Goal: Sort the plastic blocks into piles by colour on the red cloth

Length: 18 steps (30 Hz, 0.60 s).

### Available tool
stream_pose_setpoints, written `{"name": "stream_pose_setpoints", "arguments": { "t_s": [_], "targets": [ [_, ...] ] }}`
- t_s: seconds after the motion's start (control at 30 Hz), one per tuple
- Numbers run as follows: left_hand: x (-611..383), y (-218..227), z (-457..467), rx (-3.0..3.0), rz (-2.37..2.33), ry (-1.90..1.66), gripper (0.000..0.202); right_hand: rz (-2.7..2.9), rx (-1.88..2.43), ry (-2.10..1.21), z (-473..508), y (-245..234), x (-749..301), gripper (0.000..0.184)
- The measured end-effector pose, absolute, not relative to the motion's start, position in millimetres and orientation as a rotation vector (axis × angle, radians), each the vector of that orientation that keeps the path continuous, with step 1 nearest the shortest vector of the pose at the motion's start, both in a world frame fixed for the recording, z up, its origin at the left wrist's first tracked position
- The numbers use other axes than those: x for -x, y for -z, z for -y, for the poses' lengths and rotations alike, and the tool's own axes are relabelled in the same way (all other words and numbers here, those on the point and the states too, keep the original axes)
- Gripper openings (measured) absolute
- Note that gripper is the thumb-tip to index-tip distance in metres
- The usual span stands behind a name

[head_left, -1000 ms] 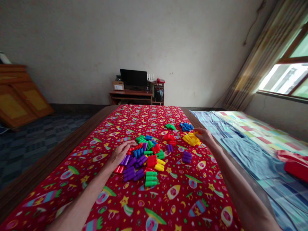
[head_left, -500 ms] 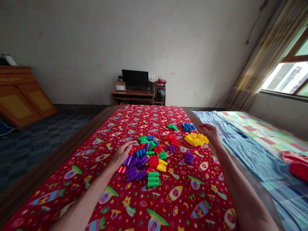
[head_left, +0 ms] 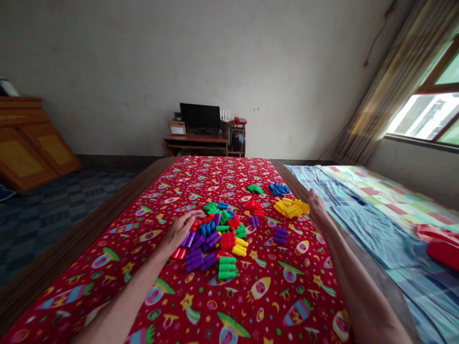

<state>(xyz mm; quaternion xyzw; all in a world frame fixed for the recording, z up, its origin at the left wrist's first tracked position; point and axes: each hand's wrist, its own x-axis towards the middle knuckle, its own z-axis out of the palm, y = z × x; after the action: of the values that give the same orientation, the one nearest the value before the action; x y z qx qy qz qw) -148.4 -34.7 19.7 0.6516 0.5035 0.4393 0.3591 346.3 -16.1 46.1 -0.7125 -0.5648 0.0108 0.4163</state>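
My left hand (head_left: pixel 182 228) rests at the left side of a mixed pile of plastic building blocks (head_left: pixel 211 240), fingers stretched out along it with nothing gripped. Purple, green, red, blue and yellow pieces lie in that pile. At the right, my right hand (head_left: pixel 317 205) is seen edge-on beside a group of yellow blocks (head_left: pixel 291 209), by the table's right edge. Its fingers are mostly hidden from view. Sorted by colour nearby are blue blocks (head_left: pixel 279 189), green blocks (head_left: pixel 255 189), red blocks (head_left: pixel 254 207) and purple blocks (head_left: pixel 280 235).
A red patterned cloth (head_left: pixel 265 306) covers the long table. Along its right side stands a bed with a checked sheet (head_left: pixel 373 200) and a red item (head_left: pixel 442 255). A desk with a monitor (head_left: pixel 200 118) is at the far wall, a wooden cabinet (head_left: pixel 36 143) at the left.
My right hand has turned edge-on and shifted slightly, its fingers no longer reaching left above the yellow blocks. My left hand stays by the mixed pile. The view has moved slightly.
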Motion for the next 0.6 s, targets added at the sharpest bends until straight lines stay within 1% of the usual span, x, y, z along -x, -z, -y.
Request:
{"name": "stream_pose_setpoints", "arguments": {
  "t_s": [0.1,0.27,0.47,0.6],
  "targets": [
    [147,-22,37,-1.682,-1.286,-1.137,0.056,1.397,1.814,-0.136,11,-32,-336,0.066],
    [145,-25,39,-1.680,-1.273,-1.140,0.056,1.389,1.737,-0.249,5,-27,-325,0.063],
    [146,-25,38,-1.715,-1.295,-1.127,0.058,1.420,1.720,-0.272,13,-26,-317,0.074],
    [147,-21,36,-1.716,-1.287,-1.126,0.061,1.321,1.789,-0.275,18,-29,-306,0.087]
  ]
}}
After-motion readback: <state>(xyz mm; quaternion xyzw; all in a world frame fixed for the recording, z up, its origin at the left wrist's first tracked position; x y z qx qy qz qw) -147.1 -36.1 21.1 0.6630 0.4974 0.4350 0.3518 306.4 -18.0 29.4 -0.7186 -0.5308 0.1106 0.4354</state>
